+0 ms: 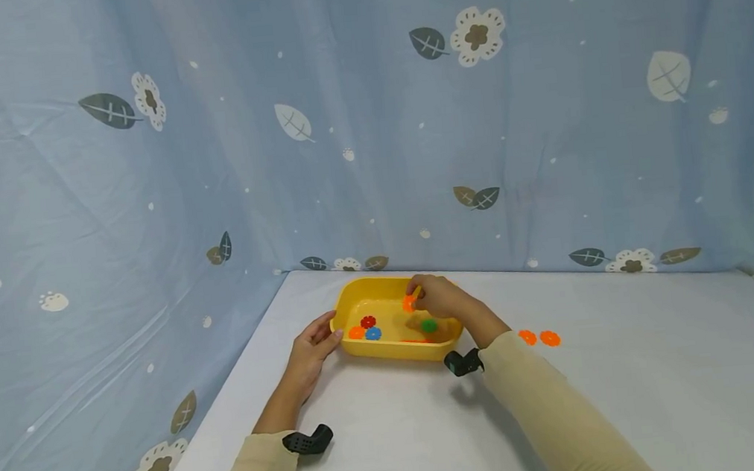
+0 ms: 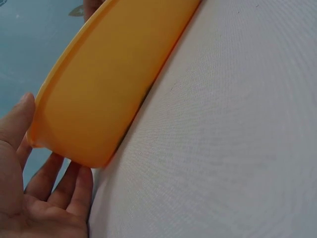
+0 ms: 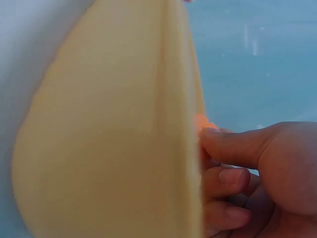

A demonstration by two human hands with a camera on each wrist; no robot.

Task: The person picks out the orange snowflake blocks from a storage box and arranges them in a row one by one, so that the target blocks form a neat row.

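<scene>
While the left hand (image 1: 310, 355) is gripping the left end of one yellow tub (image 1: 387, 349), its thumb is lying at the rim and its fingers are bracing the outer end wall. Inside, left: one orange disc (image 1: 356, 333), one red disc (image 1: 368, 322) and one blue disc (image 1: 374, 334) are lying grouped. Behind the near rim, one orange strip (image 1: 416, 341) is showing; piece count cannot be told. Far right within the tub, one held orange disc (image 1: 409, 304) is being pinched between thumb and fingers of the right hand (image 1: 441, 297). Nearer, one green disc (image 1: 429, 326) is lying. Right of the tub, on the white surface (image 1: 379, 415), two loose orange discs (image 1: 550, 338) are lying just apart. Handling, judged: discs are appearing light, thin, fairly stiff, unlikely fragile, perhaps slippery when flat; notched edges are offering the best hold. Plainly showing: orange, four; red, blue, green, one each.
</scene>
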